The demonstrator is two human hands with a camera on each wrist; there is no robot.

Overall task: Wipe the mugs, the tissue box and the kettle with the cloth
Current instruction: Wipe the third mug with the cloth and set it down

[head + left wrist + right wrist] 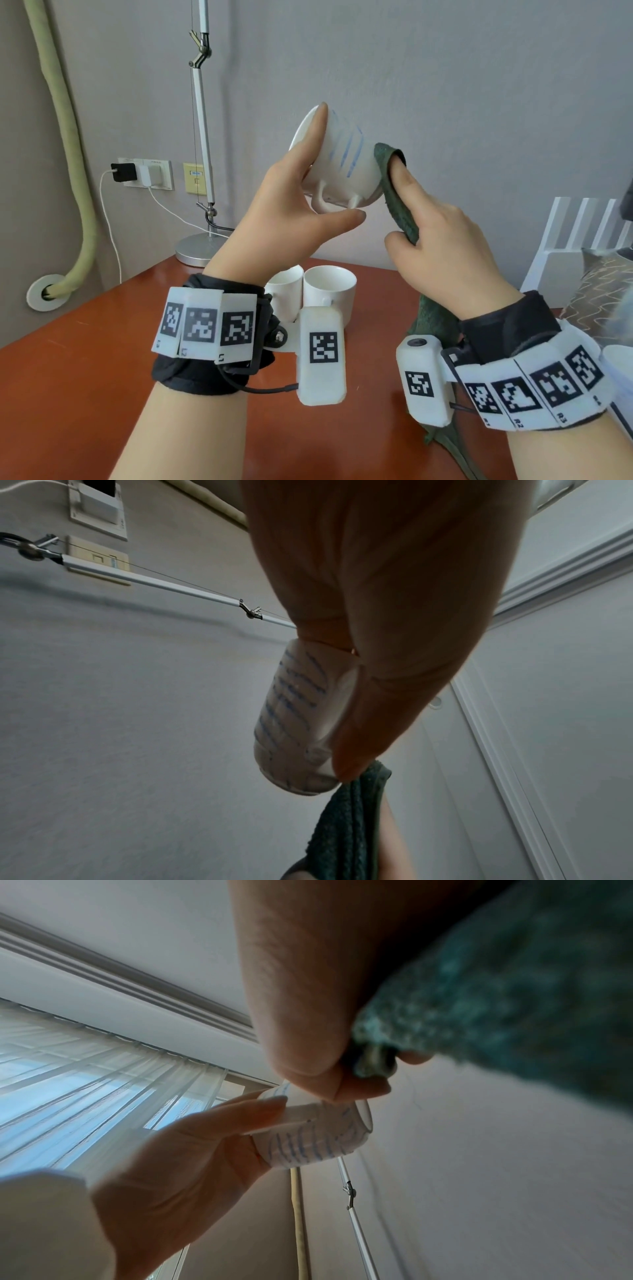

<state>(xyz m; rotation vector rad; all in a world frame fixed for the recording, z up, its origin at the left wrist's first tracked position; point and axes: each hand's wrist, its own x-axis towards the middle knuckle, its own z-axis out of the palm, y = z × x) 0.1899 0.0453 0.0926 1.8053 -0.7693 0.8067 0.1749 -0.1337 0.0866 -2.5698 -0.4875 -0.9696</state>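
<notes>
Above the red-brown bench [85, 359], well clear of its surface, the left hand [291, 212] holds a white mug [342, 161] tipped on its side, mouth turned away to the upper left and base toward the other hand. The grip is a span: fingers curled over the rim side, thumb under the wall near the handle, which hangs downward. Held that way, the mug's blue-lined wall and its bottom are left open to wiping.

The right hand [442, 250] grasps the dark green cloth [397, 195], with a fingertip tucked into a fold and pressing it against the mug's base edge; the rest of the cloth trails down past the wrist toward the bench. I judge this to be the wiping of the first mug, at its bottom.

Two more white mugs [329, 291] stand upright and touching each other on the bench below, behind the left wrist. A lamp base [198, 250] sits at the back edge. Neither tissue box nor kettle can be clearly made out.
</notes>
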